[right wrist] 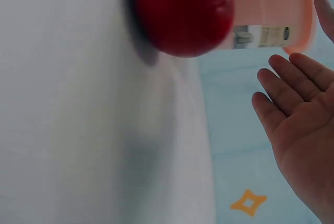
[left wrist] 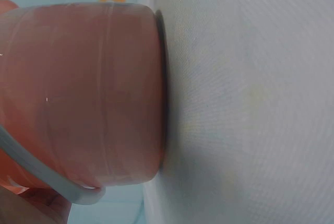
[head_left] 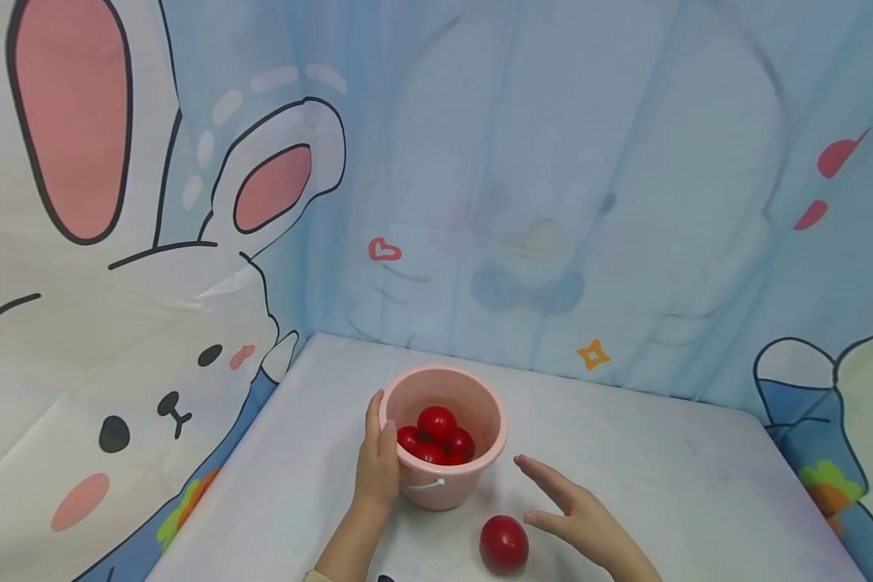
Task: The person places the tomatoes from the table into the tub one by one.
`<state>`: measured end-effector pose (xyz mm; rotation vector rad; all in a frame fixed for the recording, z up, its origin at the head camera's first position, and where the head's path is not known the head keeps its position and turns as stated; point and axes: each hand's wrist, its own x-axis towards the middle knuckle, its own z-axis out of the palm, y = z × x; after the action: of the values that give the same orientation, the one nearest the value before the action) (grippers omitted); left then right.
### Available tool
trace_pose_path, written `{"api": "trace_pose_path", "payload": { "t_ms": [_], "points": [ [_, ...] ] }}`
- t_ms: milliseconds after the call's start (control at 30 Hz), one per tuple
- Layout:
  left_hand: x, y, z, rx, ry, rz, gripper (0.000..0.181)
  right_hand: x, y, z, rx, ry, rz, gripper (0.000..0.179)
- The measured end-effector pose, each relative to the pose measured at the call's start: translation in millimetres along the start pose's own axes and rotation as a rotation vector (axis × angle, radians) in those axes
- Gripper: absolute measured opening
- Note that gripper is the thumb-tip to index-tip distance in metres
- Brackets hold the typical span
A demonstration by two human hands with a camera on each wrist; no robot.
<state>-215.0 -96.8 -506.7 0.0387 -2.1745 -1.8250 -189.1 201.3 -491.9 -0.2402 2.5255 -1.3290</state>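
A pink plastic bucket (head_left: 442, 485) with a white handle stands upright on the white-covered table. Several shiny red tomatoes (head_left: 436, 423) lie inside it. My left hand (head_left: 380, 465) grips the bucket's left side, thumb at the rim and fingers along the outer wall. A smooth, dark red round fruit (head_left: 504, 544) rests on the table just in front of the bucket and to its right; it looms large in the right wrist view (right wrist: 185, 12). Beside that fruit, to its right, my right hand (head_left: 578, 517) hovers with fingers extended and thumb apart, holding nothing.
Behind the table hangs a light blue curtain (head_left: 626, 242) with cartoon prints, a large white rabbit among them on the left. The white tabletop (head_left: 662, 477) runs back to the curtain. A small dark shape (head_left: 385, 578) shows at the bottom edge.
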Motion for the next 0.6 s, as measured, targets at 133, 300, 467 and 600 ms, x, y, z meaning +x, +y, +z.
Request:
{"api": "trace_pose_path", "payload": {
  "t_ms": [133, 300, 467, 600],
  "points": [
    [0.1, -0.3, 0.3, 0.001, 0.002, -0.001, 0.061, -1.2, 12, 10, 0.013, -0.069, 0.073, 0.083],
    [0.1, -1.0, 0.7, 0.007, 0.008, 0.002, 0.061, -1.7, 25, 19, 0.064, -0.131, 0.157, 0.085],
    [-0.1, -1.3, 0.8, 0.005, 0.004, 0.004, 0.06, -1.0, 36, 26, 0.146, -0.152, 0.213, 0.094],
    [-0.9, -1.3, 0.8, 0.0, 0.004, 0.0, 0.062, -0.5, 42, 30, 0.194, -0.173, 0.237, 0.099]
  ]
}}
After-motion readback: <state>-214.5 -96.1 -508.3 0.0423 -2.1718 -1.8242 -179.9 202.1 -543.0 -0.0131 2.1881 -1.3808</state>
